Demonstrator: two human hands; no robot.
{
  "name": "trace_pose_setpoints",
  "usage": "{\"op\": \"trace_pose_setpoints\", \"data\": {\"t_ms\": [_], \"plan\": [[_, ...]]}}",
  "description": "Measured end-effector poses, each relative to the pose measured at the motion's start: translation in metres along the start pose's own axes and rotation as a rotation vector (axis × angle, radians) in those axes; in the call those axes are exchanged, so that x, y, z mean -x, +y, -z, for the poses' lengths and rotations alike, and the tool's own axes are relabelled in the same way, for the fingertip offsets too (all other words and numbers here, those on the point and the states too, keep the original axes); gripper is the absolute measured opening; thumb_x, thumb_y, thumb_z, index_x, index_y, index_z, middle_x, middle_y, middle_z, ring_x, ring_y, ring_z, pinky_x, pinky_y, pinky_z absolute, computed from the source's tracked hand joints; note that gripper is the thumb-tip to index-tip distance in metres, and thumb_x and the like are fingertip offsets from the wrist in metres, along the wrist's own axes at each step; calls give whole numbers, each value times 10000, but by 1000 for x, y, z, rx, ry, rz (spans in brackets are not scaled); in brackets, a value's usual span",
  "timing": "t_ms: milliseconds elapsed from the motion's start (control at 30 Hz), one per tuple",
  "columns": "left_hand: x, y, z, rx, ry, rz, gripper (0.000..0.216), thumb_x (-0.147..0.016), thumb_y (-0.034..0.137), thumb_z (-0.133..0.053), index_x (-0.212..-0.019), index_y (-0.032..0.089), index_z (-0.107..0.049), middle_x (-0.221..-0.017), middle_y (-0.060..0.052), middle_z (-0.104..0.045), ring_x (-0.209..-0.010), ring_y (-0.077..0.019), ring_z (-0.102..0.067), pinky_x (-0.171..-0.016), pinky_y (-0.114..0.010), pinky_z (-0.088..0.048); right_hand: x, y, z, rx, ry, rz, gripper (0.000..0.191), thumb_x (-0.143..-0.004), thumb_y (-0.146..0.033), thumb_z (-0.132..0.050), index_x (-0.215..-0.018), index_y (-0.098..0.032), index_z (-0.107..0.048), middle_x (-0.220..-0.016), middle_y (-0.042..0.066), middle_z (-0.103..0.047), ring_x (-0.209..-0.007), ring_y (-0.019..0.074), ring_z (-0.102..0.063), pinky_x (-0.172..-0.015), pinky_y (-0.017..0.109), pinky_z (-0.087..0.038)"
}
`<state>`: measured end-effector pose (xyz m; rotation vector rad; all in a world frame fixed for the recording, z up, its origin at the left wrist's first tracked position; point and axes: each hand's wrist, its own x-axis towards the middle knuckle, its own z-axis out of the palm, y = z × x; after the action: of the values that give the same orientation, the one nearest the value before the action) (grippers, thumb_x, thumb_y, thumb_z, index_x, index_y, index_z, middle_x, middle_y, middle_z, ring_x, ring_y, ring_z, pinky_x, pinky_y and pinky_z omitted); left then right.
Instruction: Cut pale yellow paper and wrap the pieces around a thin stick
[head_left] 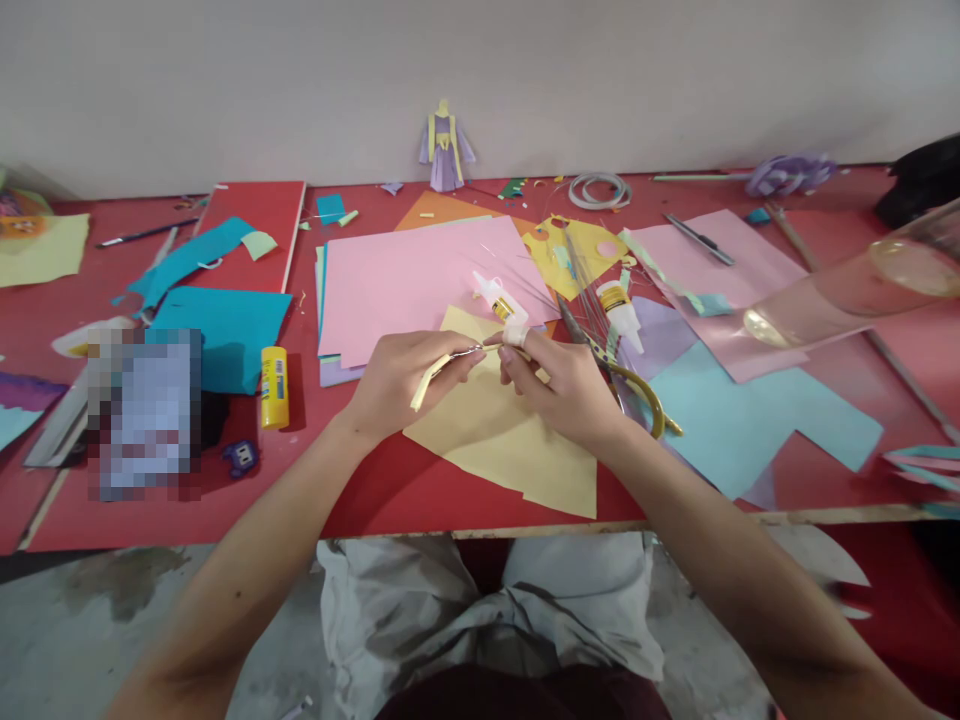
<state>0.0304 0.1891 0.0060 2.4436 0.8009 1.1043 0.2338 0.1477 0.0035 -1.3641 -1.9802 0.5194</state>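
Both my hands meet at mid-table, above a sheet of pale yellow paper point(517, 450). Pinched in my left hand point(394, 375) is a narrow, folded pale yellow paper strip point(429, 385), with a thin silvery piece, perhaps wire, showing near the fingertips. My right hand point(566, 385) has its fingers closed on the strip's other end; a pale wrap circles one finger. Just beyond my fingers lies a small glue bottle point(495, 297) on pink paper point(420, 280). Scissors with yellow handles point(645, 395) rest by my right hand, partly hidden.
A paper doll point(445, 150) stands against the wall. To the left are a yellow glue stick point(274, 388), teal paper point(225, 325) and a blurred-out phone-like object point(154, 410). Rightward lie another glue bottle point(619, 312), light blue paper point(750, 420) and a clear cup point(840, 290).
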Motion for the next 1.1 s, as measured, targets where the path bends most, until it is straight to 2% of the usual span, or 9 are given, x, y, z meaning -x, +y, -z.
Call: {"op": "trace_pose_setpoints", "data": {"t_ms": [233, 433, 567, 700, 800, 933, 1100], "plan": [[-1, 3, -1, 69, 32, 52, 139, -945, 279, -593, -878, 189, -675, -669, 16, -687, -579, -89, -649, -604, -194, -494, 0, 0, 0, -33, 10, 12, 267, -997, -310, -449, -1096, -162, -649, -667, -12, -658, -557, 103, -599, -569, 211, -415], [-3, 8, 1, 210, 55, 201, 152, -902, 324, -655, -859, 181, -685, -639, 14, -662, -546, -87, -620, -532, -186, -492, -1, 0, 0, -61, 46, -24, 268, -989, -358, -459, -1090, -171, -623, -638, -14, -655, -529, 108, -606, -567, 211, -430], [-5, 11, 3, 270, 84, 287, 160, -901, 323, -654, -842, 180, -693, -667, 4, -667, -557, -83, -610, -547, -189, -513, -1, 2, -2, 3, 54, -30, 255, -951, -414, -510, -917, -176, -593, -631, 8, -662, -546, 133, -611, -542, 229, -396], [-5, 11, 4, 335, 78, 339, 166, -905, 332, -648, -857, 179, -692, -647, 9, -650, -556, -84, -599, -549, -199, -518, -1, 2, -3, -3, 37, -68, 215, -933, -366, -531, -806, -194, -541, -631, 5, -662, -548, 128, -593, -545, 231, -379], [-6, 11, 4, 373, 77, 359, 166, -905, 329, -649, -857, 175, -689, -639, 8, -645, -539, -81, -582, -535, -202, -509, 0, 2, -4, 16, 42, -64, 201, -930, -341, -534, -809, -186, -578, -627, 5, -664, -547, 127, -587, -550, 231, -375], [-8, 12, 6, 436, 91, 399, 183, -920, 312, -629, -839, 159, -690, -634, 1, -630, -533, -76, -570, -528, -194, -508, 0, 5, -7, 50, 34, -20, 171, -922, -295, -556, -906, -172, -674, -680, 7, -690, -549, 115, -592, -578, 223, -391], [-7, 13, 5, 487, 74, 424, 188, -921, 298, -628, -825, 150, -693, -641, -4, -620, -541, -75, -570, -536, -193, -519, -1, 5, -7, 125, 1, 35, 184, -918, -274, -558, -932, -175, -713, -738, 17, -715, -539, 106, -567, -572, 220, -377]]}}
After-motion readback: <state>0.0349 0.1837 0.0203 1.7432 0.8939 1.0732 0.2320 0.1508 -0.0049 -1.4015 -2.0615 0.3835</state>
